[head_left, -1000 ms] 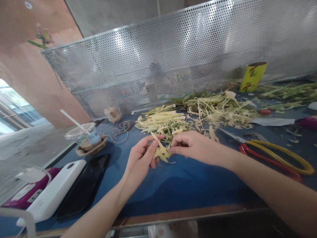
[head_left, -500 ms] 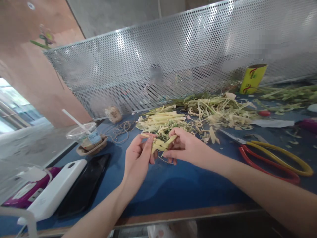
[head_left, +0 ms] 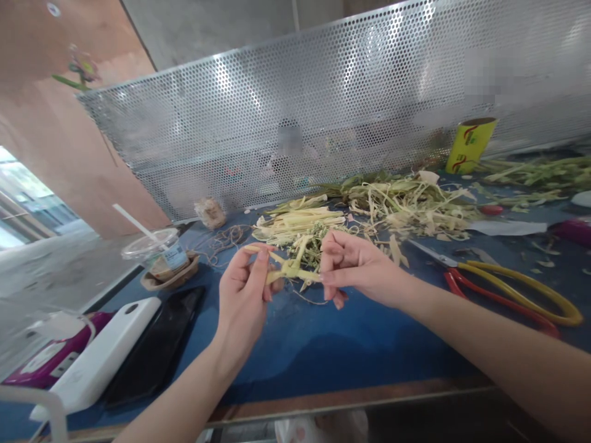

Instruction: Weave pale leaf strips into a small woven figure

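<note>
My left hand (head_left: pixel 242 295) and my right hand (head_left: pixel 355 267) both pinch a small knot of pale yellow leaf strips (head_left: pixel 290 269), held in the air just above the blue table top (head_left: pixel 323 344). The strips stretch across the gap between the two hands, and one end sticks out past my left thumb. Right behind the hands lies a pile of cut yellow-green leaf strips (head_left: pixel 300 224).
Scissors with red and yellow handles (head_left: pixel 508 286) lie to the right. A larger heap of leaf scraps (head_left: pixel 410 203) and a yellow roll (head_left: pixel 471 144) sit by the perforated metal screen (head_left: pixel 323 104). At left are a lidded drink cup (head_left: pixel 159 252), twine (head_left: pixel 226 237), a black phone (head_left: pixel 159 341) and a white power bank (head_left: pixel 99 357).
My hands have drawn apart, the left moving left, and the folded strips are now pulled out longer between them. The bundle has risen slightly off the table.
</note>
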The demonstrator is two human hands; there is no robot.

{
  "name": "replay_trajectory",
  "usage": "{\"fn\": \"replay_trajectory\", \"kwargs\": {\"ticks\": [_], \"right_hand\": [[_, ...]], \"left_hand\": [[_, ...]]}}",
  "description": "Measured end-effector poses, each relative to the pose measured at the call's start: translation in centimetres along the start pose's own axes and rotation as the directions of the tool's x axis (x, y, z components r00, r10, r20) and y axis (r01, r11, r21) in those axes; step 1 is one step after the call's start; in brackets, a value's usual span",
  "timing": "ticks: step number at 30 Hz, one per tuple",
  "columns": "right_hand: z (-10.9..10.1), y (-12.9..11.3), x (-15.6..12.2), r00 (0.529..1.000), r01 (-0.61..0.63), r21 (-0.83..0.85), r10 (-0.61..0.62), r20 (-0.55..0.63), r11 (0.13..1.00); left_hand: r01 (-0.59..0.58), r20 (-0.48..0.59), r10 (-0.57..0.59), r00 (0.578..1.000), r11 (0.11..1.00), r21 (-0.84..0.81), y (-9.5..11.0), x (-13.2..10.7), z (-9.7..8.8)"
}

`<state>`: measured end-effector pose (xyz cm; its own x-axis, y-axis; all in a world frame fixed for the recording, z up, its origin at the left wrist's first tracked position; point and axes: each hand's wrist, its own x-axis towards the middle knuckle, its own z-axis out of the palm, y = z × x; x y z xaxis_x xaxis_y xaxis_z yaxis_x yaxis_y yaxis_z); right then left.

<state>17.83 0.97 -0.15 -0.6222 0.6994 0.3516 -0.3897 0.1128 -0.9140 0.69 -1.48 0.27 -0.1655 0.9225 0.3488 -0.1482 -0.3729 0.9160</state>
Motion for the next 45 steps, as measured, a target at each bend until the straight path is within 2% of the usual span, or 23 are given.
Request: {"fn": "replay_trajectory", "kwargs": {"ticks": [3,7,12,14,17,21,26,30,32,36,39,42,45], "right_hand": [[-0.4,-0.3,-0.1,1.0,0.015,-0.029,-0.015,-0.008,0.999],[-1.0,-0.6,-0.1,0.999,-0.014,-0.051,0.016,0.041,0.999],[-0.1,0.0,0.2,0.959,-0.249,0.088,0.233,0.16,0.964],[0.6,0.5,0.2,0.958,-0.273,0.137,0.256,0.126,0.952],[1.3,1.1,0.3,0.971,-0.233,0.142,0.222,0.087,0.962],[1.6,1.3,0.3,0.989,-0.145,0.096,0.142,0.038,0.985],[1.6,1.1,0.3,0.99,-0.098,-0.021,0.095,-0.106,0.995],[1.3,0.9,0.3,0.991,-0.03,0.032,0.034,-0.126,0.999],[1.1,0.7,0.3,0.993,-0.032,-0.006,0.031,-0.11,0.999],[0.8,0.3,0.2,0.998,-0.048,-0.157,0.04,-0.056,0.986],[1.1,0.4,0.0,0.997,-0.038,-0.239,0.019,-0.078,0.97],[1.3,0.7,-0.3,0.994,-0.097,-0.26,0.082,-0.069,0.961],[0.9,0.5,-0.4,0.991,-0.124,-0.321,0.102,-0.087,0.939]], "left_hand": [[-0.015,-0.014,0.015,1.0,1.0,-0.001,0.2,0.0,-0.1],[-0.04,-0.021,0.04,0.999,0.999,-0.008,0.2,-0.2,0.0],[-0.009,0.069,0.006,0.998,0.999,0.044,-0.2,-0.9,0.2],[-0.002,0.083,-0.005,0.997,0.997,0.081,-0.4,-1.1,0.1],[-0.02,0.065,0.009,0.998,0.986,0.165,-0.4,-1.3,0.2],[-0.054,0.113,0.021,0.993,0.954,0.295,0.1,-1.5,0.6],[-0.072,0.147,0.026,0.989,0.945,0.318,0.3,-1.5,0.8],[-0.062,0.122,0.025,0.992,0.949,0.31,0.0,-1.5,0.5],[-0.043,0.156,-0.008,0.988,0.945,0.323,-0.1,-1.6,0.4],[0.008,0.286,-0.104,0.953,0.948,0.317,-0.3,-1.6,0.5],[0.002,0.318,-0.082,0.945,0.97,0.244,-0.6,-1.6,0.8],[-0.052,0.338,-0.04,0.94,0.964,0.26,-1.0,-1.5,0.9],[-0.104,0.274,0.011,0.962,0.94,0.326,-1.3,-1.3,0.8]]}}
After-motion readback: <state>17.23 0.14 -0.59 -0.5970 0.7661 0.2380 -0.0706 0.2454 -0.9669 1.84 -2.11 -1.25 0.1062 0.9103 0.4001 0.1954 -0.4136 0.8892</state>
